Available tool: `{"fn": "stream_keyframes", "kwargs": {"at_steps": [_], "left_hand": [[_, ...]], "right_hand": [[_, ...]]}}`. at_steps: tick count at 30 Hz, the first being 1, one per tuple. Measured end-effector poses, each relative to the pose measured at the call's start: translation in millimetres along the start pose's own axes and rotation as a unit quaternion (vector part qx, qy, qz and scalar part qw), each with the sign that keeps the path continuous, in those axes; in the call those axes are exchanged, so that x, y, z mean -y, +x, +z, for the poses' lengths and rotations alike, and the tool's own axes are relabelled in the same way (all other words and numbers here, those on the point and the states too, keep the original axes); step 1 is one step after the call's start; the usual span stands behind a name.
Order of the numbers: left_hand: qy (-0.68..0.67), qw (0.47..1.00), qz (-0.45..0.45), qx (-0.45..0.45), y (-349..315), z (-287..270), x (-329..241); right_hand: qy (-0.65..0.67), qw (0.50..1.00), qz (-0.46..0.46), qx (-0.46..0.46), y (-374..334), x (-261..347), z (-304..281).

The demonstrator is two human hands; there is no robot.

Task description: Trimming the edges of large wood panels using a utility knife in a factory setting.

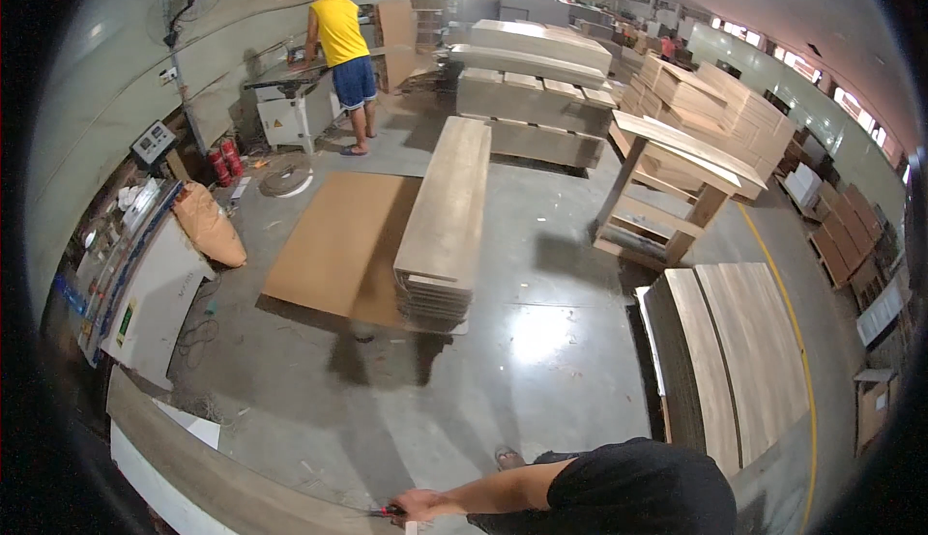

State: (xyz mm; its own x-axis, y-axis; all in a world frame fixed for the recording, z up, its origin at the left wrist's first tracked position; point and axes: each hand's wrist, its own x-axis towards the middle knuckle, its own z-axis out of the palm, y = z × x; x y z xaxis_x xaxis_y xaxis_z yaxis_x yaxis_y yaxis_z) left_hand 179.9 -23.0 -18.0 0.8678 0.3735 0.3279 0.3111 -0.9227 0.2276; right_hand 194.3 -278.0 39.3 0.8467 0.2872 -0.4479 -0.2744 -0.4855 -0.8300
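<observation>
From the lower right my right arm, in a black sleeve, reaches left across the bottom of the view. My right hand point(416, 505) is closed around a small hand tool point(391, 510) with a red-and-black handle. A thin dark tip points left from it; its exact kind is too small to make out. Beside that tip runs a long wood-grain board point(208, 472) with a pale side, bending along the lower left rim. Whether the tip touches the board I cannot tell. My left hand is out of sight.
Ahead stands a long stack of narrow boards point(447, 197) beside a brown sheet point(333, 235) on the floor. Another board stack point(739, 361) lies right, before a wooden frame point(657, 187). A white machine point(155, 313) stands left. A person in yellow point(340, 32) bends over a far machine point(290, 110).
</observation>
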Motion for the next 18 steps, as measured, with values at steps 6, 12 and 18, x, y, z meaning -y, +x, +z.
{"fn": "stream_keyframes", "kwargs": {"at_steps": [6, 12, 18], "left_hand": [[0.008, 0.999, -0.035, 0.017, 0, -25, -23], [0.062, 0.990, -0.125, 0.029, 7, -52, -15], [0.043, 0.980, -0.191, 0.032, 13, -23, 4]], "right_hand": [[-0.065, 0.997, -0.036, -0.033, 10, -26, 15], [-0.008, 1.000, -0.016, 0.024, 11, -12, 12], [-0.043, 0.997, 0.069, 0.015, 5, 13, 13]]}}
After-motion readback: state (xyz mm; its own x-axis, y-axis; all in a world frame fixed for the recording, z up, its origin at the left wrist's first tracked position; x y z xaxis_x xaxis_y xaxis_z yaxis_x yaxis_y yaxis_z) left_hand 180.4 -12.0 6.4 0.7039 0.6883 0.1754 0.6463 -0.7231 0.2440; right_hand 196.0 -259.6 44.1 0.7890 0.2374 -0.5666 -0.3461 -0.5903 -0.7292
